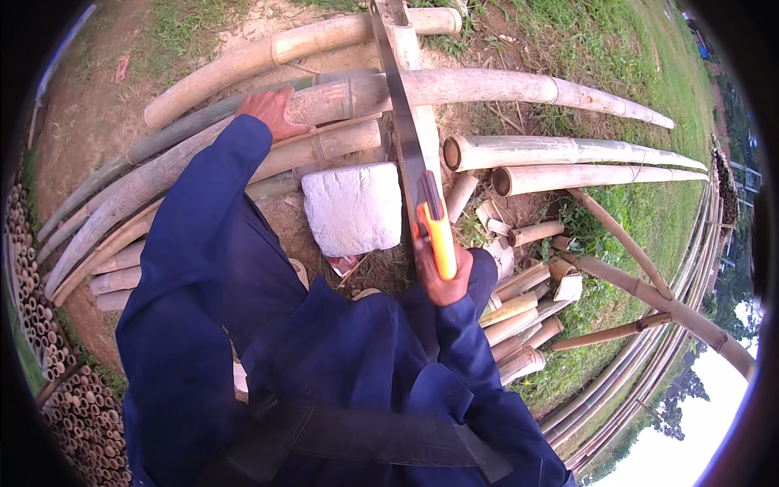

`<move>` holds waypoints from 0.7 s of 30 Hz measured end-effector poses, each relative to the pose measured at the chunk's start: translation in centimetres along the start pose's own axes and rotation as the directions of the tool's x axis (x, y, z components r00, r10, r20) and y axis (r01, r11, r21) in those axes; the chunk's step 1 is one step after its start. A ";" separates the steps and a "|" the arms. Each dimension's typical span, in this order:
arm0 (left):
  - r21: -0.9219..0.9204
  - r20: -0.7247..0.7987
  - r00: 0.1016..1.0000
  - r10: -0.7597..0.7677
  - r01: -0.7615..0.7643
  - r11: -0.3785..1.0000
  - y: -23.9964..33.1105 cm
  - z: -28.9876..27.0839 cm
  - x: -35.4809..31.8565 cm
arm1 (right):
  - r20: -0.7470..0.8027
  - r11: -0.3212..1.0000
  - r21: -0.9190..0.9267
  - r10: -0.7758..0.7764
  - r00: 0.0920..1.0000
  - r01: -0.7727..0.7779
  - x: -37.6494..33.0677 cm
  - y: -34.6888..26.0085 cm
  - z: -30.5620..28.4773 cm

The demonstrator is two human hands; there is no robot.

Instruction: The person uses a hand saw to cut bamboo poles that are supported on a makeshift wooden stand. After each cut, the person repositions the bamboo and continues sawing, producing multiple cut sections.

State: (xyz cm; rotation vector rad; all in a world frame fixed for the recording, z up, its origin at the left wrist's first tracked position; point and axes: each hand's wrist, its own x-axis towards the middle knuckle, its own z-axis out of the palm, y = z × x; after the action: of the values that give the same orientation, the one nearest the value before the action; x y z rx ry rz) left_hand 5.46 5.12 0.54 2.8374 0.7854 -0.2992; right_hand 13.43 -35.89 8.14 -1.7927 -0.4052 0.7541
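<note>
My right hand (444,278) is closed around the orange and black handle of a handsaw (408,122). Its long blade points away from me and crosses over a thick bamboo pole (495,86); whether the teeth are in the pole cannot be made out. To the left of the blade, my left hand (274,114) grips the same pole from above, thumb apart from the fingers. Under the saw, an upright-running length of split bamboo (402,45) lies beneath the pole. Close to my knees sits a rough white block (353,209).
Another bamboo pole (316,40) lies farther off. Two cut poles (560,152) stretch to the right. Short bamboo offcuts (519,321) are heaped by my right knee, near a bamboo frame (633,284). Stacked bamboo ends (81,414) line the lower left.
</note>
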 end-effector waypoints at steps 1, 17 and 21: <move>0.009 0.003 1.000 -0.026 0.026 1.000 0.3 0.1 -0.6 | 0.010 0.980 -0.158 -0.124 0.992 0.124 -3.2 0.7 -1.4; -0.062 -0.054 0.999 0.001 -0.004 0.998 -0.3 0.2 -0.5 | 0.000 0.986 -0.123 -0.116 0.993 0.115 2.7 -2.2 1.6; -0.095 -0.080 0.997 -0.024 0.016 0.995 -1.3 1.5 -0.9 | 0.016 0.986 -0.113 -0.123 0.992 0.124 2.6 -1.2 2.2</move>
State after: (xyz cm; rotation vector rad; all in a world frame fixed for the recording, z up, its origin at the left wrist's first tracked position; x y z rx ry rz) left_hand 3.87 5.47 -0.81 2.7697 0.8213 -0.1469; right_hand 14.03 -32.36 8.05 -1.8520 -0.5698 0.6632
